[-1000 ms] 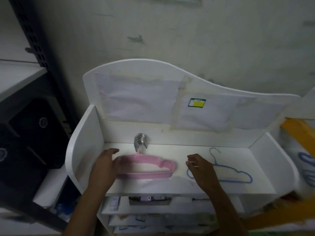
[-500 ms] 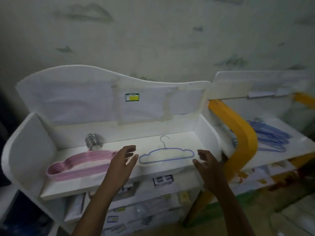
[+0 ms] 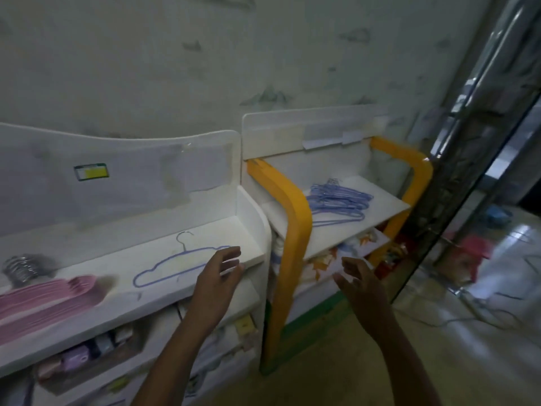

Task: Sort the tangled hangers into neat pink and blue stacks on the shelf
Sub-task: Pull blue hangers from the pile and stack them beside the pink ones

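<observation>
- Head view: the right hand (image 3: 358, 284) is seen right of centre, fingers spread and loosely bent, nothing held, in front of the yellow frame (image 3: 295, 218) of the right-hand shelf unit.
- The left hand (image 3: 218, 281) is seen at centre, fingers apart and empty, at the front edge of the white shelf (image 3: 164, 291), just beside the right end of the single blue hanger (image 3: 175, 266); contact cannot be told.
- That hanger lies flat, long axis running left to right along the shelf, hook pointing to the back wall.
- The tangled blue pile (image 3: 336, 202) lies up and slightly left of the right hand, on the further shelf behind the frame; its long axes run roughly left to right, hooks toward the back.
- The right hand is judged the nearer one to that pile, with the frame post between the left hand and it.
- The pink stack (image 3: 44, 300) rests at lower left, already neat.
</observation>
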